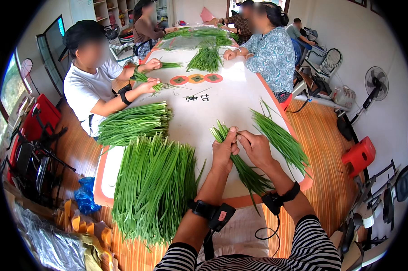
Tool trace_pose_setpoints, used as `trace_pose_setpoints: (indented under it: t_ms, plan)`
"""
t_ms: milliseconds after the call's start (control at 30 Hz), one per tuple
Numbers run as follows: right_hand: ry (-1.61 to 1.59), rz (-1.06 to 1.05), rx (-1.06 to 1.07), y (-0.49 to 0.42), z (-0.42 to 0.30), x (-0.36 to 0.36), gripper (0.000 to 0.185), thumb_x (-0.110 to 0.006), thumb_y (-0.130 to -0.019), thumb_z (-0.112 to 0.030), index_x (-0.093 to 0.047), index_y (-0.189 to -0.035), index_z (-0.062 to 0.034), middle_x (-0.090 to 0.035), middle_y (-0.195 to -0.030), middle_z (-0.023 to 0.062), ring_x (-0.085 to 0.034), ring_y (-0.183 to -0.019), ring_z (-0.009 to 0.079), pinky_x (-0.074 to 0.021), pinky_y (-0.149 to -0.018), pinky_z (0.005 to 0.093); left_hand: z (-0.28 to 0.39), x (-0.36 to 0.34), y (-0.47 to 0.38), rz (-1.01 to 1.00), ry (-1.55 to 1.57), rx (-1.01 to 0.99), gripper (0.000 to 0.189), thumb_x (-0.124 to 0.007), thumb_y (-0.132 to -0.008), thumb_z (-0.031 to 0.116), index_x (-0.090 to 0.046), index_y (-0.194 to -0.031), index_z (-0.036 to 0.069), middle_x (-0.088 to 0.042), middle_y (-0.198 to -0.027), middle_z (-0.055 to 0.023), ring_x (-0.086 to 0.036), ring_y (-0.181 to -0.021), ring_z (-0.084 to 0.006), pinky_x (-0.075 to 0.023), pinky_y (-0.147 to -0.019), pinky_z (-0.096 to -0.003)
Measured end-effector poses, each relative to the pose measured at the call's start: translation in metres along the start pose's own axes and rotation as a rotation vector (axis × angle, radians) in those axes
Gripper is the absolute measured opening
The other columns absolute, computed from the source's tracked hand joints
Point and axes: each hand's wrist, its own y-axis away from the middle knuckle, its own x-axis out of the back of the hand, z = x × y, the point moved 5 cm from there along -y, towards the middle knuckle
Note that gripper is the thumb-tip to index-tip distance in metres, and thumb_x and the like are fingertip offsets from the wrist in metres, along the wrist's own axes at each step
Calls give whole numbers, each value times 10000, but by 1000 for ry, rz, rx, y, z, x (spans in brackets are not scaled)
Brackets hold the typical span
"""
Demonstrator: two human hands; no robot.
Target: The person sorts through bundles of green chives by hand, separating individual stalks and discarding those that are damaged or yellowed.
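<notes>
My left hand [225, 147] is closed around a bundle of garlic chives [246, 171], whose pale cut ends point away from me and whose leaves hang towards the table's near edge. Just right of it, my right hand [255, 145] has thumb and forefinger pinched together beside the bundle; whether a stalk is between them is too small to tell. A loose pile of chives [280, 139] lies to the right on the white table [204, 105]. To the left is a large heap of chives [155, 189], with another stack of chives [136, 122] beyond it.
Across the table's left side, a person in a white shirt [95, 81] handles chives. A person in a patterned shirt [273, 57] sits at the far right, with more people beyond. More chives [205, 58] lie farther up. A red stool [359, 155] and a fan [376, 83] stand right.
</notes>
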Motion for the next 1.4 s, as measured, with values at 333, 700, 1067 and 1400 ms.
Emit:
trace_pose_setpoints:
  t_ms: [333,700,1067,1400]
  plan:
    - [-48,-68,-58,3,15,15,119,-551,-879,-165,-627,-895,-75,-553,-553,96,-558,-482,238,-420,-475,349,-2,17,-3,133,137,-79,226,-595,-891,287,-584,-947,68,-476,-755,21,-400,-576,-65,-338,-497,-220]
    - [460,127,-110,13,93,31,208,-710,-687,-168,-634,-872,-109,-587,-893,58,-570,-884,248,-476,-748,368,7,14,-4,175,156,-197,189,-582,-897,293,-570,-904,105,-593,-927,-6,-541,-818,-98,-433,-676,-234]
    - [447,158,-304,11,110,25,126,-683,-691,-179,-595,-751,-111,-619,-832,67,-613,-732,278,-483,-642,396,-2,14,-5,52,204,-63,229,-564,-907,309,-534,-960,89,-480,-711,17,-417,-566,-75,-384,-531,-232]
    - [310,250,-250,1,95,40,50,-673,-704,-115,-636,-730,-91,-634,-753,68,-614,-661,251,-469,-588,359,-5,9,-1,35,150,40,190,-635,-864,245,-551,-946,96,-404,-660,45,-312,-493,-49,-280,-459,-204]
